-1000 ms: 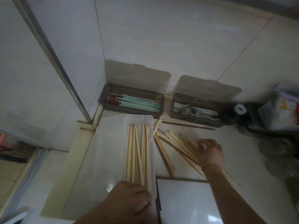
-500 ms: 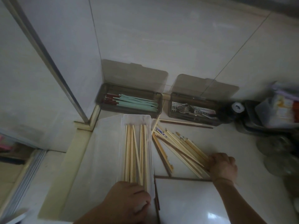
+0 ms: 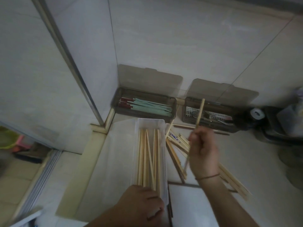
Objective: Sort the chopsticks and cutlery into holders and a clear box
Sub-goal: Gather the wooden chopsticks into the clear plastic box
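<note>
Wooden chopstick [image 3: 200, 112] lifted clear of the bench, pinched in the right hand [image 3: 203, 149]. Left hand [image 3: 142, 202] grips the near end of the clear box [image 3: 165, 161], steadying it. Judged step: transfer; next, lay it lengthwise among those boxed.

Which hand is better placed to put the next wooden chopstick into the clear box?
Right. The right hand already holds a wooden chopstick raised beside the clear box; the left hand grips that box's near end.

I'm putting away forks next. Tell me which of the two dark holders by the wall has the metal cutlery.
The right-hand dark holder, with the white perforated insert, holds the metal cutlery. The left-hand dark holder has only green chopsticks with red ends.
</note>
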Available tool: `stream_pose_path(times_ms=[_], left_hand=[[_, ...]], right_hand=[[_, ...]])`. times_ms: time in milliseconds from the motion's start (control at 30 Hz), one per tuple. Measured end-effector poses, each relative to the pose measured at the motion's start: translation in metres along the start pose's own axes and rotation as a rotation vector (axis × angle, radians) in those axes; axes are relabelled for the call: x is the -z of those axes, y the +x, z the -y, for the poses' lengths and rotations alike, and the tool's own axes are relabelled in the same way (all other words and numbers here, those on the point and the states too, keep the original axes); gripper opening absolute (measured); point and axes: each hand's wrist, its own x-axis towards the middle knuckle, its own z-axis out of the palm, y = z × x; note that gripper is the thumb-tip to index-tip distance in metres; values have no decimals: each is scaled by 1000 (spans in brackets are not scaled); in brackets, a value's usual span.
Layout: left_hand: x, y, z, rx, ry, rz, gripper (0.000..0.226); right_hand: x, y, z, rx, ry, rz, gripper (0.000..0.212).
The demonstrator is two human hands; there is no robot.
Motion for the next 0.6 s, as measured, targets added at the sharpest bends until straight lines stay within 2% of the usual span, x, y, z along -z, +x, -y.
stream_pose_path(times_ms=[67,133,167,267,300,367,467,533,600], left_hand=[[1,0,1,-45,13,-21,15],[1,0,2,-80,0,-57,13],[1,0,3,-87,-10,-71,11],[-6,-4,7,-88,10,-50,11],[-8,-5,7,-82,19,-34,12],[-10,-5,6,-64,29,-11,13],[-8,-3,5,-47,6,-19,14],[-6,-2,4,-47,-20,-44,12],[-3,-1,4,-54,-20,-74,16]], right_hand=[[-25,-9,11,-2,82,105,17],[-45,-21,14,-27,56,288,16],[-54,-25,12,-27,-49,422,18],[-72,-35,6,61,-567,879,32],[-75,-37,7,84,-689,976,33],[-79,-42,13,128,-814,1068,26],[-81,-44,20,170,-799,1024,20],[-77,-38,21,124,-629,805,20],[-70,-22,17,61,-515,473,19]])
